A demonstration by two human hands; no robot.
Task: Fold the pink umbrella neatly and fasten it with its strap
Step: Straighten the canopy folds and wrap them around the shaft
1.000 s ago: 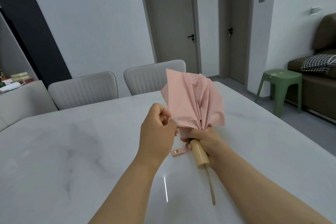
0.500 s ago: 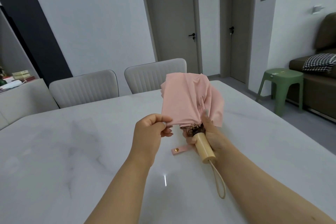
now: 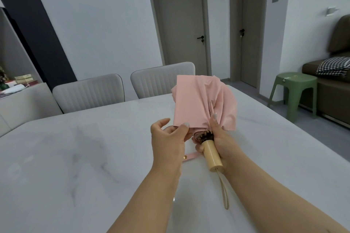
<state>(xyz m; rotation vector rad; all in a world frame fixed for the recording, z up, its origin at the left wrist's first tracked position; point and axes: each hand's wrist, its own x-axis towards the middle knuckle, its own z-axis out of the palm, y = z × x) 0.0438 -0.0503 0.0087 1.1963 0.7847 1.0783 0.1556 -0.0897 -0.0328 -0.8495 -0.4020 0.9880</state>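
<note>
Pleats being smoothed on pink umbrella [image 3: 200, 104]
Left hand [image 3: 168, 138] now pinching flattened panel edge; right hand [image 3: 220, 142] clamped round handle [image 3: 211, 156]; strap [image 3: 190, 156] dangling unfastened, wrapping still ahead.

both forearms are bare, no sleeves; fingernails on the hands [image 3: 168, 142] look pale-polished.

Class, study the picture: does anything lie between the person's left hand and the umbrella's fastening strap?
Nothing visible does. The strap hangs free beside the wooden handle, just below the left hand, which pinches the pink canopy; the right hand grips the handle.
</note>
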